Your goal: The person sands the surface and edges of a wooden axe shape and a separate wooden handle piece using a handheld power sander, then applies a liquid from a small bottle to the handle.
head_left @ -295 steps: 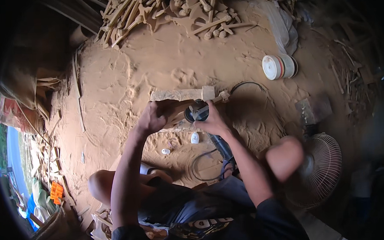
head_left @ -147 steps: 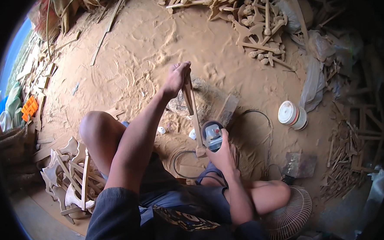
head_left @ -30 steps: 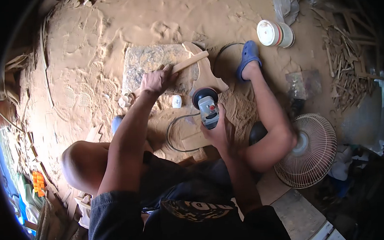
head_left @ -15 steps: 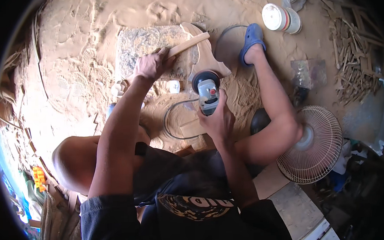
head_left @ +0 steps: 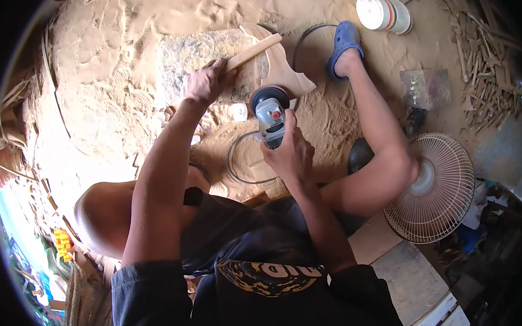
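My right hand (head_left: pixel 290 152) is wrapped around the body of a grey angle grinder (head_left: pixel 270 118). Its round dark sanding disc (head_left: pixel 268 96) sits against the near left edge of a curved, cut-out wooden piece (head_left: pixel 285 76). That piece lies partly on a worn, stained board (head_left: pixel 182 58) on the sandy floor. With fingers closed, my left hand (head_left: pixel 202 84) grips the near end of a pale wooden stick (head_left: pixel 256 50). The stick's far end reaches across the curved piece. My left fingertips are partly hidden.
A black cord (head_left: pixel 230 158) loops on the dusty floor before my lap. Beside my right knee stands a caged fan (head_left: pixel 430 186). A white bucket (head_left: pixel 384 13) lies beyond my blue clog (head_left: pixel 344 43). Wood scraps (head_left: pixel 483 74) pile at the right; a small white cup (head_left: pixel 239 111) is near the board.
The grinder in my right hand has shifted left along the wooden piece's near edge, and its disc is tilted differently. My left hand keeps its hold on the stick. The view has shifted slightly.
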A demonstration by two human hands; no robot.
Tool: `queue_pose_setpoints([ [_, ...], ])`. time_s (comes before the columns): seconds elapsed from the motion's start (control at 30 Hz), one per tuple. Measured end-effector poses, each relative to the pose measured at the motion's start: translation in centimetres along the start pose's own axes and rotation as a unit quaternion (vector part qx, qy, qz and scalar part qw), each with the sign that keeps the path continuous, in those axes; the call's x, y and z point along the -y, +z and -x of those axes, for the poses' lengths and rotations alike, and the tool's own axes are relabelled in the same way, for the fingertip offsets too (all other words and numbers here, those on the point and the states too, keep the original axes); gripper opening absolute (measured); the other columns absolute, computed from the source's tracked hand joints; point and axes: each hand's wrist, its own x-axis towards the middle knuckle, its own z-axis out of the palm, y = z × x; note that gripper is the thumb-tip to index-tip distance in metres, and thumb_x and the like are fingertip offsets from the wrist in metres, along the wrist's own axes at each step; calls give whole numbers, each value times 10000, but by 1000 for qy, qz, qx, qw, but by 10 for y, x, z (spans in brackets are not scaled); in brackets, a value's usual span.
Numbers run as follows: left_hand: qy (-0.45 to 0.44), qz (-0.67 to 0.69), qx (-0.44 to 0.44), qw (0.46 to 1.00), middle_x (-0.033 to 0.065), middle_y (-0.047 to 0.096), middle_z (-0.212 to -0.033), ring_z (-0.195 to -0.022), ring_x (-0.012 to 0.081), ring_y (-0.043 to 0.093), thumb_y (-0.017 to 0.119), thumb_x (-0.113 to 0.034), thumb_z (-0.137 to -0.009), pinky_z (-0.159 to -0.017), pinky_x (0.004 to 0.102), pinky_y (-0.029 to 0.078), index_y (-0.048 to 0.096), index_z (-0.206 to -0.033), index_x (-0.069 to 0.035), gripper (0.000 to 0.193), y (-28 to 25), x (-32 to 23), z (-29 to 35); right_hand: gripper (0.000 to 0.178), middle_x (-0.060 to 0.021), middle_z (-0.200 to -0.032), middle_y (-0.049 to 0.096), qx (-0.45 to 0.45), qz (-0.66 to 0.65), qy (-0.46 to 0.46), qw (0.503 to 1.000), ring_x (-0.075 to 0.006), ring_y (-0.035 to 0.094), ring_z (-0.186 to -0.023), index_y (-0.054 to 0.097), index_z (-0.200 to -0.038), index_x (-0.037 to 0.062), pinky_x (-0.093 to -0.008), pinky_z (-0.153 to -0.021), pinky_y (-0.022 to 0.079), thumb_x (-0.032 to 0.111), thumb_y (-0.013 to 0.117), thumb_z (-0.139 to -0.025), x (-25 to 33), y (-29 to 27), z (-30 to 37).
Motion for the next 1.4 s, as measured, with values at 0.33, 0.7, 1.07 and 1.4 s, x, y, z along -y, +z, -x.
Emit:
queue_pose_setpoints([
  [0.33,2,7,-6,1000,129,778,-1042,-904,393,754,576,-629,-1007,-738,528,581,663,-1297,-235,497,4,4,2,922,-278,-1147,703,-25,-40,50,998,-450,723,-1016,346,-1561,35,-536,-882,569,346,831,-841,-12,-10,-2],
  [0.7,28,23,-37,999,167,780,-1023,-909,399,750,673,-554,-985,-780,489,594,703,-1276,-125,519,1,4,4,938,-273,-1126,723,-48,-47,29,997,-468,725,-998,343,-1553,52,-553,-852,568,290,850,-801,-42,-18,-8],
  [1.07,36,4,-29,999,164,778,-1030,-903,397,755,677,-515,-995,-760,498,600,692,-1311,-125,501,4,1,0,885,-270,-1014,740,-78,-113,22,990,-480,731,-933,395,-1512,85,-551,-817,569,307,846,-782,-73,-19,-17],
  [1.4,31,22,-35,999,158,775,-1006,-870,421,745,655,-537,-997,-739,531,592,695,-1285,-157,479,4,8,0,872,-273,-1065,737,-111,-144,69,981,-478,725,-994,399,-1497,99,-550,-840,563,266,839,-762,-82,-30,-31],
])
